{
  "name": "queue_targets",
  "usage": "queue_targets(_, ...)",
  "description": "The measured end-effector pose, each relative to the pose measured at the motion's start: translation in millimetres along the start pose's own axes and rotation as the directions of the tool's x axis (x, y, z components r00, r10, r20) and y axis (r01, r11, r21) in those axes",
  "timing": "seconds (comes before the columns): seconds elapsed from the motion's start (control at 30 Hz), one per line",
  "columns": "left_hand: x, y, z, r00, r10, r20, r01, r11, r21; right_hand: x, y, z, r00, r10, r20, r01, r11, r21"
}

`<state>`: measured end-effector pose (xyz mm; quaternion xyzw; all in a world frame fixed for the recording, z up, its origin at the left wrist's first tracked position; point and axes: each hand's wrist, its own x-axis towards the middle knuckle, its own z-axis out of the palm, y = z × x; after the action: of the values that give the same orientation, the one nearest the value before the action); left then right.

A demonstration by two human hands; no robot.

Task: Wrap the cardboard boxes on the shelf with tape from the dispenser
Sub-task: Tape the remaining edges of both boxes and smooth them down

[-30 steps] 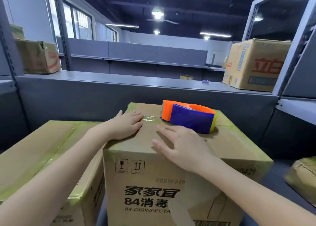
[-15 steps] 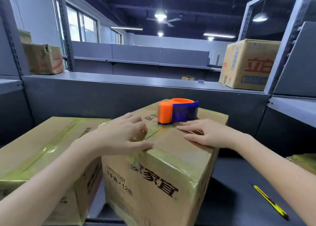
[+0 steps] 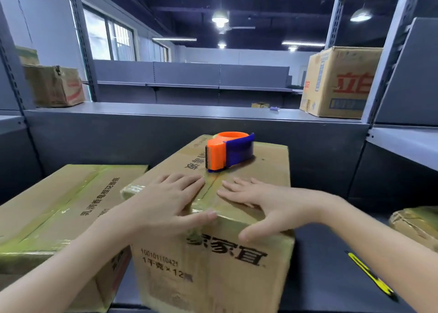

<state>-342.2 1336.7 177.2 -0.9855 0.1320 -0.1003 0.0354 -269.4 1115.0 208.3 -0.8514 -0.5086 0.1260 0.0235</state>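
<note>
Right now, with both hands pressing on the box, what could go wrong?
The tape dispenser sits loose on the box; tipping the box might slide it off. Its toothed blade faces the left hand and right hand, so a careless reach might nick a finger. The yellow cutter lies near the right forearm.

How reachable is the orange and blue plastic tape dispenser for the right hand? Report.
Probably yes: the right hand lies flat on the brown cardboard box, the tape dispenser just ahead, nothing between.

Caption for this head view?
Left hand and right hand press flat on taped brown cardboard box bearing an orange-and-blue tape dispenser.
</note>
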Motion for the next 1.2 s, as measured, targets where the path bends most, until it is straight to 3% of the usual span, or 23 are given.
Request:
queue_targets(0.13,23.8,16.5,3.7,0.993,0.035,-0.116,-0.024,0.995,0.100,-16.4,50.2,-12.7,0.997,0.076,0.030,-0.080,0.984,0.161)
queue_targets(0.3,52.0,10.9,18.1,0.969,0.082,-0.233,-0.030,0.976,0.216,-18.4,82.3,-9.2,1.000,0.019,0.003,-0.019,0.990,0.142)
queue_targets(0.4,46.6,13.8,15.1,0.964,0.103,-0.246,-0.061,0.983,0.173,-16.8,83.0,-11.6,1.000,-0.007,0.024,0.004,0.991,0.136)
queue_targets(0.47,43.8,17.1,12.6,0.978,0.052,-0.201,-0.040,0.997,0.064,-16.1,79.9,-16.5,0.998,0.003,0.062,-0.011,0.990,0.140)
queue_targets(0.53,46.2,19.4,4.0,0.988,-0.131,-0.087,0.106,0.963,-0.249,-14.1,74.3,-23.7,0.996,0.059,0.066,-0.068,0.986,0.150)
queue_targets(0.6,59.5,10.3,-3.0,0.925,-0.363,-0.112,0.247,0.798,-0.549,-6.5,69.4,-30.6,0.989,0.129,-0.075,-0.113,0.975,0.193)
queue_targets(0.63,67.9,1.7,-4.1,0.877,-0.461,-0.137,0.292,0.736,-0.610,0.6,69.0,-33.4,0.969,0.157,-0.191,-0.117,0.971,0.207)
queue_targets(0.73,90.9,-16.7,-8.3,0.837,-0.544,-0.050,0.376,0.641,-0.669,34.2,76.0,-39.7,0.870,0.149,-0.471,-0.151,0.988,0.033)
queue_targets(0.83,106.6,-22.4,-6.9,0.865,-0.501,-0.018,0.323,0.585,-0.743,72.3,84.0,-54.5,0.815,0.073,-0.575,-0.164,0.980,-0.109)
queue_targets(0.9,111.7,-21.1,-3.7,0.873,-0.485,-0.047,0.274,0.568,-0.776,93.8,85.7,-64.3,0.833,0.088,-0.546,-0.170,0.980,-0.101)
queue_targets(1.07,115.9,-20.0,-0.5,0.796,-0.588,-0.143,0.268,0.554,-0.788,128.1,95.3,-71.4,0.922,0.171,-0.348,-0.224,0.967,-0.117)
queue_targets(1.2,115.9,-21.7,1.6,0.782,-0.608,-0.137,0.240,0.497,-0.834,127.5,99.5,-71.1,0.920,0.160,-0.359,-0.200,0.977,-0.077)
